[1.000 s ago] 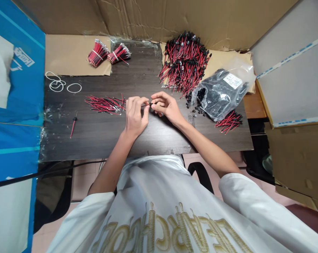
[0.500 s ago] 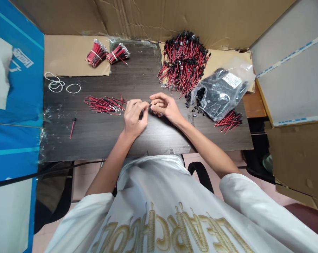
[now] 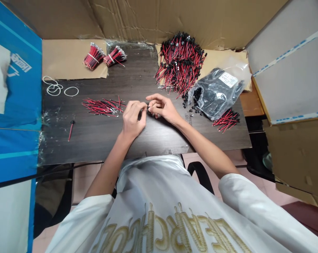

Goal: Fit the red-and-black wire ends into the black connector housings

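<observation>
While the hands have barely shifted since a second ago, I see the left hand (image 3: 132,120) and right hand (image 3: 163,109) pinched closer on one thin wire (image 3: 147,106), above the table (image 3: 95,137), just right of the loose wires (image 3: 101,106).

dark wood-grain table (image 3: 101,133) (matt); glossy plastic bag (image 3: 217,93)

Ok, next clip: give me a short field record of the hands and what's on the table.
left hand: pinching a wire
right hand: pinching the same wire's other end
beside left hand: loose wires
far side: wire heap, two bundles, rubber bands
right: bag of black parts
table: dark wood
</observation>
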`<state>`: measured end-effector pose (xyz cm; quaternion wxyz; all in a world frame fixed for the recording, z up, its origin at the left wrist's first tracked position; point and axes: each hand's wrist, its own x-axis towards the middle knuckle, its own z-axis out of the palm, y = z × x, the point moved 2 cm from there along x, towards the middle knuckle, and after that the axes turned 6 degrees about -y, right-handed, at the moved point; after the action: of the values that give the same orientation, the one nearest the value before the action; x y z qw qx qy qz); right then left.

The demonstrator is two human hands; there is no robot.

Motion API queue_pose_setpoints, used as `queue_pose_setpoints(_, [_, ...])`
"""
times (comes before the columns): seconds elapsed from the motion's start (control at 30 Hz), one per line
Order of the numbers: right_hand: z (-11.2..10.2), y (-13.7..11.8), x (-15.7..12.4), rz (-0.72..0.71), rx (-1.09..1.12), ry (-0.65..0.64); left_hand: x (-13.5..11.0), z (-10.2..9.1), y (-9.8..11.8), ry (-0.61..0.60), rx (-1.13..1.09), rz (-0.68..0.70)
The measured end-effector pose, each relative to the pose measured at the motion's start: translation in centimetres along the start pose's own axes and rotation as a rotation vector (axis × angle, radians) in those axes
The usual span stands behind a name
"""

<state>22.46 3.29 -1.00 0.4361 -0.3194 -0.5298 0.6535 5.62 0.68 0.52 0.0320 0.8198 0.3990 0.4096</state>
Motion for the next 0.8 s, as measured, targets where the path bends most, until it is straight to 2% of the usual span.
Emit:
queue_pose_setpoints(0.1, [-0.3, -0.4, 0.0, -0.064, -0.011, 0.062, 0.1, 0.2, -0.1, -0.024, 0.008, -0.08])
queue_pose_setpoints(0.3, [-0.7, -1.3, -0.6, -0.15, -0.103, 0.245, 0.0, 0.1, -0.5, 0.121, 0.008, -0.127])
queue_pose_setpoints(0.4, [0.3, -1.4, -1.2, -0.175, -0.276, 0.151, 0.0, 0.0, -0.5, 0.172, -0.01, -0.154])
queue_pose_setpoints(0.5, [1.7, -1.2, -1.6, -0.226, -0.472, 0.045, 0.0, 0.0, -0.3, 0.137, -0.036, -0.126])
queue_pose_setpoints(0.6, [2.1, -1.7, -1.6, -0.278, -0.584, 0.064, 0.0, 0.1, -0.2, 0.078, -0.053, -0.125])
queue_pose_setpoints(0.7, [0.2, -3.3, -1.3, -0.347, -0.722, 0.179, 0.1, 0.2, -0.4, 0.065, -0.066, -0.156])
queue_pose_setpoints(0.8, [-4.4, -6.0, -1.0, -0.377, -0.981, 0.435, 0.1, 0.3, -0.7, 0.067, -0.065, -0.179])
